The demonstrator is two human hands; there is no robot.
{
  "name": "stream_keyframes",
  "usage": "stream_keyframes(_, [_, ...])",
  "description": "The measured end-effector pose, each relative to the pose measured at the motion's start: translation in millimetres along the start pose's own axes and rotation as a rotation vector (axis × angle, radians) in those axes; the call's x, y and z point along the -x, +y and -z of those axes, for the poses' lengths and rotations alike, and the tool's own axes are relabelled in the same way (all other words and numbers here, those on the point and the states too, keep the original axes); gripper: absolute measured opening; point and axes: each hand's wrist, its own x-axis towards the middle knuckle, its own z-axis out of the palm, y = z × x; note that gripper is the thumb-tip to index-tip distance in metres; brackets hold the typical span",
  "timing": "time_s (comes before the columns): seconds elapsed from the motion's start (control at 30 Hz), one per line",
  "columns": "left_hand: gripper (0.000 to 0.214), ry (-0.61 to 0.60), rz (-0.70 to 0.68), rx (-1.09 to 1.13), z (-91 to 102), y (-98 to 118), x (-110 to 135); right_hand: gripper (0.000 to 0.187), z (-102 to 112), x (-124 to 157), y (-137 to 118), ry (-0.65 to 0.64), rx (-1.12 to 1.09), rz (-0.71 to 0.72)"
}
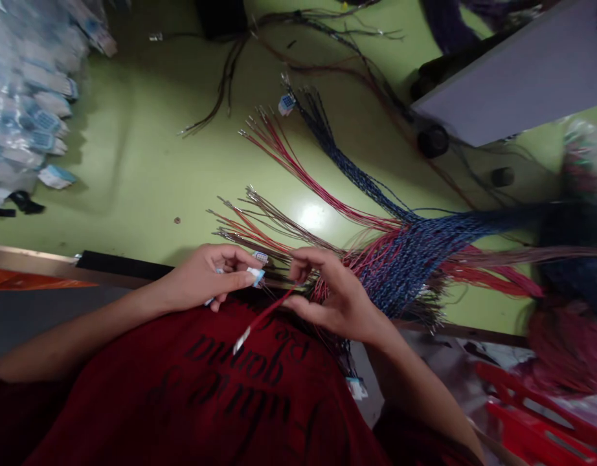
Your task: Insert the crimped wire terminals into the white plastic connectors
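Nearest, over the red shirt (182,388), the left hand (201,278) has its grip closed on a small white-and-blue connector (256,275) at the worktop's (133,162) near edge. Just beside it, the right hand (337,298) pinches a red wire (264,317), whose loose end hangs toward the shirt. The work appears to be mating wire and connector, which is best done by holding the connector steady and gripping the wire close to its tip. Farther out, brown wires (259,223) and blue twisted wires (405,259) fan across the worktop, and bagged connectors (31,97) lie far left.
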Motion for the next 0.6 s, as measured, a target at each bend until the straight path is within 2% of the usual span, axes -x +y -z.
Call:
stream_keyframes(0.03, [0.016,-0.030,-0.010,-0.006,-1.9,2,-1,0.050,0,-5,-9,-0.057,-0.122,0.024])
stream_keyframes(0.1, [0.015,-0.080,-0.048,-0.014,-4.7,5,-2,0.034,-4,-16,-22,-0.100,-0.325,0.042])
stream_keyframes(0.2, [0.019,-0.040,-0.065,-0.010,-3.3,4,-4,0.005,-14,-31,-23,-0.060,-0.442,-0.132])
stream_keyframes(0.27, [0.019,0.048,-0.060,0.027,0.3,0,-5,0.008,-21,-35,-14,0.033,-0.423,-0.311])
stream_keyframes(0.33, [0.020,0.113,-0.068,0.085,3.8,-4,-6,0.010,-26,-35,-3,0.137,-0.345,-0.421])
stream_keyframes(0.43, [0.020,0.129,-0.076,0.144,6.1,-5,-8,0.009,-30,-32,6,0.203,-0.219,-0.421])
stream_keyframes(0.6, [0.020,0.087,-0.048,0.148,5.5,-3,-10,0.009,-34,-28,4,0.212,-0.156,-0.355])
